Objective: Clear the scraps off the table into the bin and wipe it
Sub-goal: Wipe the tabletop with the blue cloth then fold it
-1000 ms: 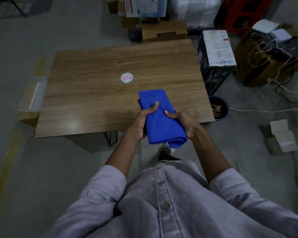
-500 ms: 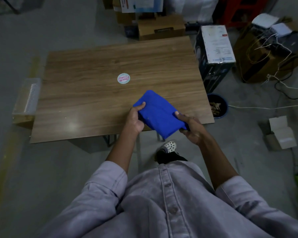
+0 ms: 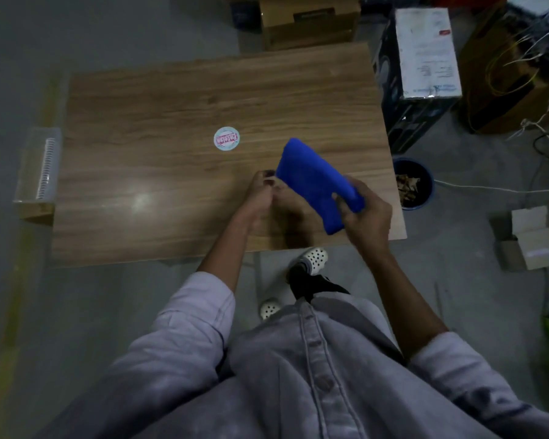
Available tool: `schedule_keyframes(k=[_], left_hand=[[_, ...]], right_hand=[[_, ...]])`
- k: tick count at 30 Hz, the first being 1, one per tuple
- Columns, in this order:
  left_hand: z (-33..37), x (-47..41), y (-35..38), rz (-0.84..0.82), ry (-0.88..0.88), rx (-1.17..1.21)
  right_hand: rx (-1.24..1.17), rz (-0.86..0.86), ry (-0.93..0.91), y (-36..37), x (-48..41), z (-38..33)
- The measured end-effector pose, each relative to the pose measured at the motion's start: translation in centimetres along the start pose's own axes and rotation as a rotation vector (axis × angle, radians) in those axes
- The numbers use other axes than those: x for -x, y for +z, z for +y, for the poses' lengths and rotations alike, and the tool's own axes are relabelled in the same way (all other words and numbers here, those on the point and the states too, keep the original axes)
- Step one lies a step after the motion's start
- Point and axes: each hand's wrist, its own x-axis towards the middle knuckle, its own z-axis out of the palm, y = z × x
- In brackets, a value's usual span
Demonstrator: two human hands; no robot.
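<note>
**Two hands, one cloth: the wipe is about to start**

Two things stand out at the grip. The right hand [image 3: 366, 217] has its fingers and thumb curled round the near end of a folded blue cloth [image 3: 311, 182], holding it tilted and, as far as we can judge, clear of the wood. The left hand [image 3: 260, 193] sits just left of the cloth's edge with fingers curled; we cannot tell whether it pinches the fabric or only touches it.

Under the grip lies the near right part of the table [image 3: 171, 106]. A round sticker [image 3: 226, 138] is on the wood, beyond the grip and to its left.

Right of the grip, on the floor just past the table's edge, is the bin [image 3: 430, 193], with scraps [image 3: 408, 185] lying in it. We judge the clearing done and the wiping in hand. The next move calls for laying the cloth flat and pressing it across the top.

Further right and beyond, a tall carton [image 3: 422, 68] and loose cables [image 3: 520, 58] crowd the table's side. Far to the left, a clear case [image 3: 40, 166] hugs the opposite edge. Nothing we see blocks the sweep itself.
</note>
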Motion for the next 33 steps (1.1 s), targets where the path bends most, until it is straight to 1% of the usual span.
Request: schedule_keyframes(k=[1,2,3,4,5,6,8,9,10,11,13,14,16,19,21,23,25,27,28,29,31,32,33], left_hand=[[-0.8,-0.7,-0.3,0.092,-0.005,-0.245],[-2.3,-1.3,-0.7,0.189,-0.009,-0.451],[-3.8,-1.2,-0.8,0.282,-0.004,-0.599],[-5.5,-0.8,-0.9,0.356,0.009,-0.701],[-7.0,-0.1,-1.0,0.385,0.036,-0.759],[-8.2,0.9,-1.0,0.383,0.067,-0.792],[-10.4,2.4,-1.0,0.363,0.136,-0.841],[-11.3,3.1,-1.0,0.354,0.176,-0.891],[-12.2,3.4,-1.1,0.335,0.207,-0.938],[-12.7,3.7,-1.1,0.321,0.228,-0.966],[-13.2,3.8,-1.4,0.292,0.232,-0.999],[-13.4,3.7,-1.6,0.283,0.215,-1.019],[-13.4,3.7,-2.0,0.281,0.165,-1.052],[-13.9,3.3,-2.3,0.285,0.166,-1.043],[-14.0,2.6,-2.9,0.282,0.191,-0.995],[-13.3,1.5,-3.8,0.29,0.145,-0.896],[-12.6,0.8,-4.4,0.315,0.056,-0.839],[-12.3,0.2,-4.5,0.338,-0.008,-0.823],[-12.2,0.0,-4.6,0.343,-0.023,-0.815],[-12.4,-0.4,-4.8,0.355,-0.049,-0.789],[-12.9,-1.2,-5.6,0.4,-0.048,-0.699],[-12.4,-0.9,-5.7,0.422,0.002,-0.586],[-12.5,-0.8,-5.7,0.46,0.064,-0.415]], right_hand=[[0.174,-0.023,-0.125,1.0,1.0,0.9],[0.347,-0.148,-0.203,2.1,2.1,1.9],[0.497,-0.334,-0.227,3.3,3.2,2.9],[0.598,-0.499,-0.209,4.2,4.1,3.6],[0.62,-0.576,-0.195,4.9,4.5,4.3],[0.594,-0.565,-0.195,5.2,4.4,4.4],[0.532,-0.43,-0.26,5.9,3.2,4.3],[0.536,-0.397,-0.294,6.6,2.4,4.5],[0.545,-0.409,-0.3,7.4,1.4,4.6],[0.548,-0.439,-0.292,8.6,0.4,4.9],[0.559,-0.468,-0.198,11.4,-0.8,5.6],[0.583,-0.458,-0.154,12.7,-0.9,5.9],[0.64,-0.415,-0.123,14.0,-0.2,6.3],[0.659,-0.4,-0.148,11.7,1.1,7.6],[0.664,-0.365,-0.108,9.4,1.0,9.4],[0.671,-0.308,-0.037,7.6,-0.4,10.7],[0.678,-0.25,0.03,7.2,-2.4,11.1],[0.688,-0.199,0.083,8.5,-4.5,10.5],[0.692,-0.19,0.079,9.7,-5.2,9.8],[0.691,-0.2,0.049,11.2,-5.4,9.0],[0.681,-0.261,-0.103,15.0,-4.6,7.2],[0.659,-0.306,-0.2,16.8,-3.6,6.2],[0.607,-0.355,-0.294,18.4,-2.3,5.3]])
